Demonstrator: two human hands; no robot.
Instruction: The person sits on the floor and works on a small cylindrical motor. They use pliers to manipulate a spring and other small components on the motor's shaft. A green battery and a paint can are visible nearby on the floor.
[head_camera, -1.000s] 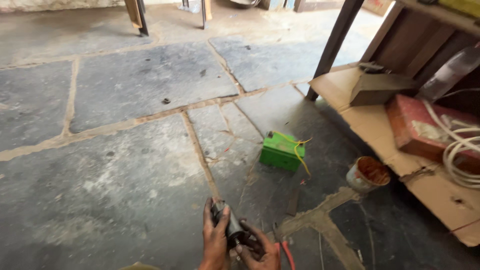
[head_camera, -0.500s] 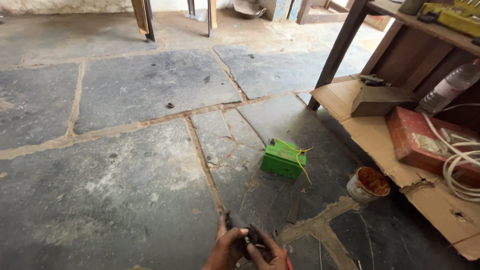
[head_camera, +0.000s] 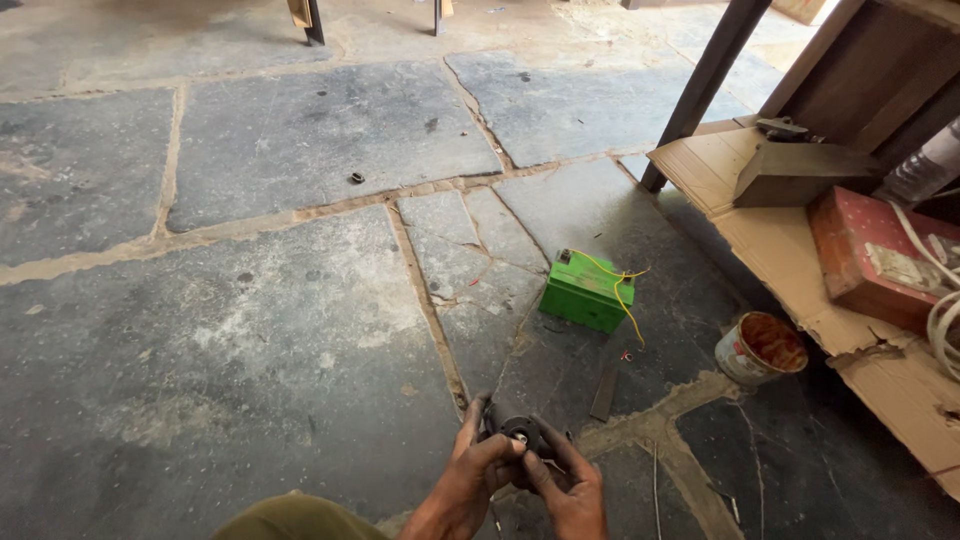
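Low in the head view, my left hand and my right hand both grip a small dark round part with a pale centre, held just above the stone floor. My fingers wrap around its sides and hide most of it. A green box-shaped battery with thin yellow wires lies on the floor beyond my hands, apart from them.
A small rusty tin stands to the right. Cardboard sheet under a wooden bench holds a red box, a dark wedge-shaped block and white cable. A dark strip lies near my hands. Grey stone slabs spread left.
My hands and the dark part have risen slightly in view and turned; the pale centre now faces up. The view has tilted down and shifted a little.
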